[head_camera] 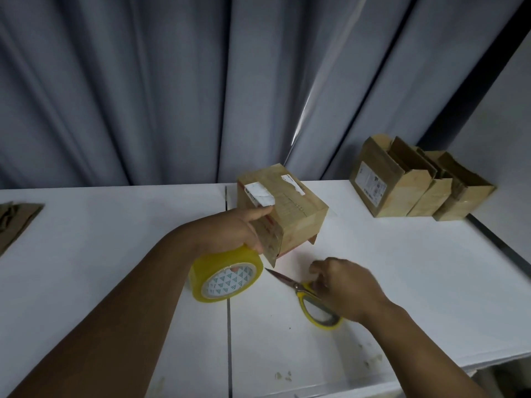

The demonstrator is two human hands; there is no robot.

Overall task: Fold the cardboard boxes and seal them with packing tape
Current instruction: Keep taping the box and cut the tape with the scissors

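A small cardboard box [298, 214] with torn white labels stands on the white table [402, 268], one bottom flap sticking out below it. My left hand [230, 231] rests its thumb along the box's near top edge and holds a yellow roll of packing tape [227, 275] with its lower fingers. My right hand [342, 285] curls over the handles of yellow scissors [304, 294], which lie on the table with the blades pointing at the box's lower corner.
Several open-topped cardboard boxes [408, 185] stand in a row at the back right. Flattened cardboard [14, 219] lies at the far left edge. A grey curtain [143, 81] hangs behind the table. A seam runs down the table's middle.
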